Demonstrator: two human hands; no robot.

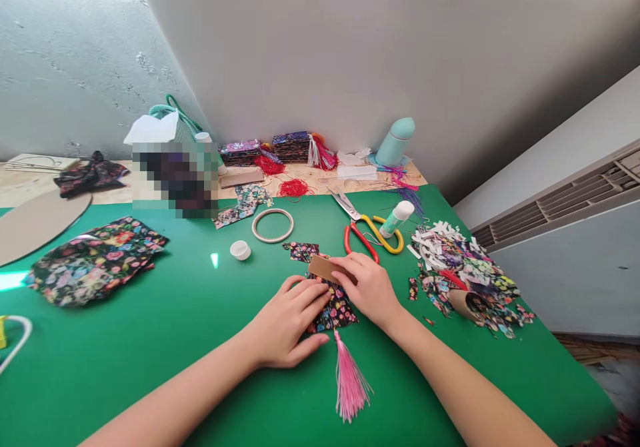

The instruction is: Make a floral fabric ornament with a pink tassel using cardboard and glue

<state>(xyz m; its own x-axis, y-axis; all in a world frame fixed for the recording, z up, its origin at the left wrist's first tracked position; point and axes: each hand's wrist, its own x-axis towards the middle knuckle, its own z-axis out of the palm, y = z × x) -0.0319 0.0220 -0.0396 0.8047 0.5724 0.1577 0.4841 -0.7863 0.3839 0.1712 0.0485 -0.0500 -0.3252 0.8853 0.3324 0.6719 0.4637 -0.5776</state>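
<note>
My right hand (367, 284) grips a small brown cardboard strip (323, 269) by its right end, over a piece of black floral fabric (340, 310). My left hand (293, 320) lies on the fabric's left side with its fingers stretched out, the fingertips near the strip's lower edge. A pink tassel (351, 384) hangs from the fabric's bottom edge and spreads over the green mat. Just above the strip lies a smaller floral scrap (304, 252). Part of the strip and fabric is hidden beneath my fingers.
Scissors with red and yellow handles (367, 224) and a glue stick (399, 218) lie beyond my right hand. A heap of scraps (465, 274) is at the right. A tape ring (273, 226), a white cap (241, 250) and larger floral cloth (100, 260) lie leftward.
</note>
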